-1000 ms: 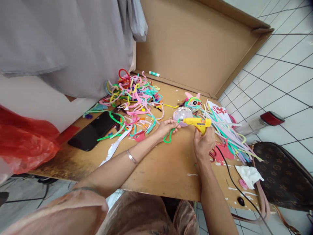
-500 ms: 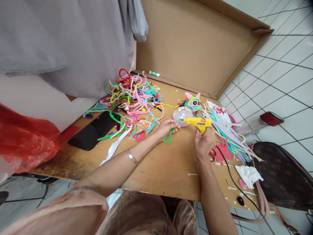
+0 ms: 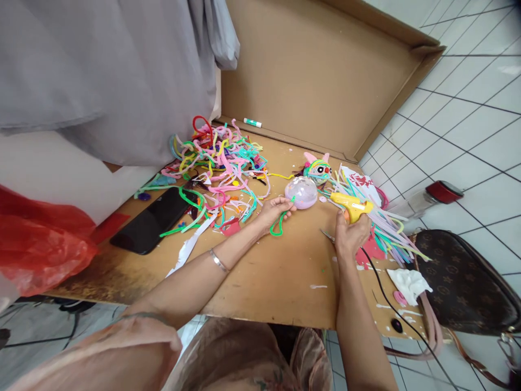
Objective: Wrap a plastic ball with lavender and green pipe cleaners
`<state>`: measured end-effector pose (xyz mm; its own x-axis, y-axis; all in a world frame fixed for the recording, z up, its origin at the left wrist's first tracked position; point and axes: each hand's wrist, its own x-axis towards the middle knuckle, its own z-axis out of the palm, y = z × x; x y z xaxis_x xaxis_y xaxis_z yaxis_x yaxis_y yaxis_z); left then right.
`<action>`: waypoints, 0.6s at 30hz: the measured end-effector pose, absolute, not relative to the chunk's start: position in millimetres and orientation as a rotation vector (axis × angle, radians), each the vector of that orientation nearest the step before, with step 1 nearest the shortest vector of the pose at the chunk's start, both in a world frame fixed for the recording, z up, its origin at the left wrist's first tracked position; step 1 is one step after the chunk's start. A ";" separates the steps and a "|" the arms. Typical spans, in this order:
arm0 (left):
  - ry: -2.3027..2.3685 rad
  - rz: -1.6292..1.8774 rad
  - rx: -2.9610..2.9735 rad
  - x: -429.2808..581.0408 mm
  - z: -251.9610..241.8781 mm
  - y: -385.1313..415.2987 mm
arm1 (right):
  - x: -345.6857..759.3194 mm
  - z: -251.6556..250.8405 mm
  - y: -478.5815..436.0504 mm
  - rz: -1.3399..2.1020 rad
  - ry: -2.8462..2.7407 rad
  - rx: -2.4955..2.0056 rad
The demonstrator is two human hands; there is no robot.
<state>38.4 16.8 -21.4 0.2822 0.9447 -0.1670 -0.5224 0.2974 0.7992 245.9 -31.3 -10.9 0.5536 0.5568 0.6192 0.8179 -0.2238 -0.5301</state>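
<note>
My left hand (image 3: 278, 212) pinches a green pipe cleaner (image 3: 277, 230), whose lower part hangs down in a loop. Just beyond those fingertips sits a clear ball (image 3: 301, 191) with pink-lilac pipe cleaner around its lower part; I cannot tell whether the fingers touch it. In my right hand (image 3: 352, 234) is a yellow hot glue gun (image 3: 350, 204), its nozzle end pointing left, apart from the ball. A pair of scissors (image 3: 326, 235) lies partly hidden beside the right hand. Behind the ball stands a finished-looking animal head (image 3: 318, 169) with pink ears and big eyes.
A tangled heap of coloured pipe cleaners (image 3: 222, 157) lies at the back left, near a black phone (image 3: 148, 220). Straight pipe cleaners (image 3: 385, 225) spread to the right. The gun's cord (image 3: 386, 292) runs off the front edge near a brown bag (image 3: 468, 282). A glue stick (image 3: 253, 123) lies behind.
My right hand has drawn the glue gun to the right, away from the green pipe cleaner's tip. The scissors now show. My left hand keeps its pinch.
</note>
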 end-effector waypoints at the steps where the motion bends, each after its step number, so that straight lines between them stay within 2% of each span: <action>1: 0.740 1.111 0.680 37.7 -21.7 18.0 | 252.5 -11.8 -33.4 -0.339 -1.091 -1.965; 9: 0.779 1.180 0.605 33.7 -28.4 28.0 | 277.4 -19.7 -63.0 -0.180 -1.006 -2.420; 12: 0.776 1.222 0.596 34.7 -25.1 26.0 | 270.6 -12.2 -70.1 -0.275 -1.040 -2.497; 15: 0.766 1.278 0.580 36.1 -18.9 23.6 | 245.1 2.6 -73.9 -0.442 -1.137 -2.349; 18: 0.746 1.321 0.552 35.9 -12.8 22.5 | 196.5 15.0 -71.5 -0.317 -1.455 -1.897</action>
<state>35.9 22.5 -12.8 0.0783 0.9824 -0.1697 -0.6528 0.1792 0.7360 196.5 -71.5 15.0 0.3344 0.7410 0.5824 0.9159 -0.1101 -0.3859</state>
